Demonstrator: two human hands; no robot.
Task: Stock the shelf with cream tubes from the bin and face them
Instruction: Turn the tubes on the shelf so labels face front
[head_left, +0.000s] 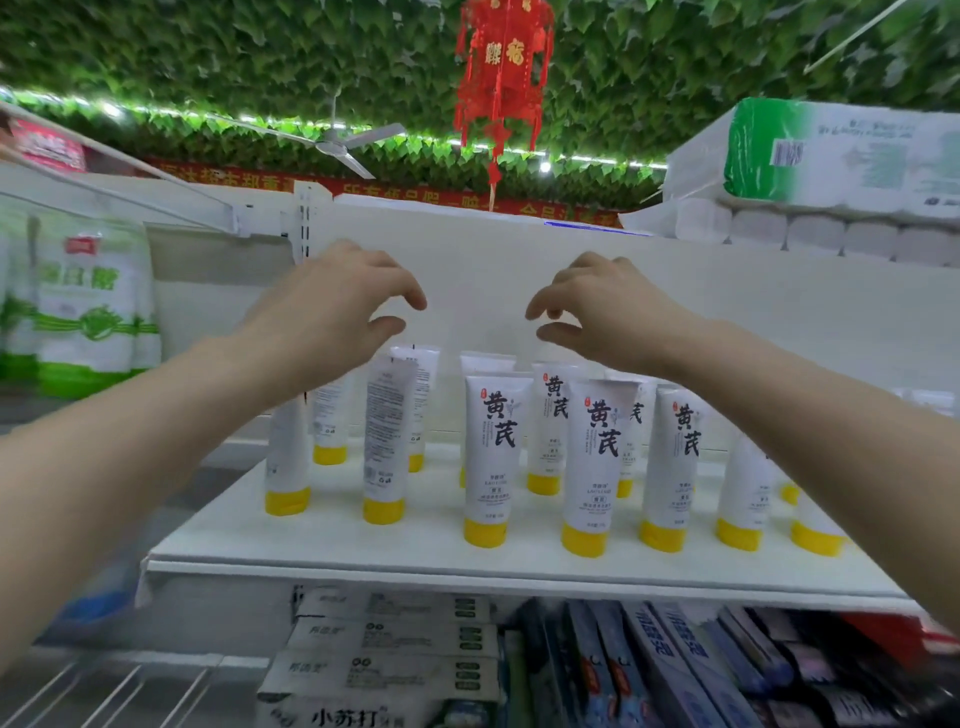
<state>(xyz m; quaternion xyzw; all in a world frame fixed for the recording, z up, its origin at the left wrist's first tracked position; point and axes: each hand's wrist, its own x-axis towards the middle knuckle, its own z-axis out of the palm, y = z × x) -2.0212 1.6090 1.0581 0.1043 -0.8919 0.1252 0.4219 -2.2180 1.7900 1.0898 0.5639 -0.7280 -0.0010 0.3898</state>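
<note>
Both your hands above the cream tubes (597, 457) on the white shelf (363, 551), left hand (343, 301) and right hand (597, 306) loosely curled, holding nothing, several left-side tubes showing their backs

red lantern (500, 78), ceiling fan (347, 143), perhaps toothpaste boxes (675, 670).

One head-worn wide-angle camera looks forward, tilted slightly up, close to a white shelf (322, 545) at about chest height (edges bend with the lens). Both forearms reach in from the lower corners; the ceiling fills the top.
</note>
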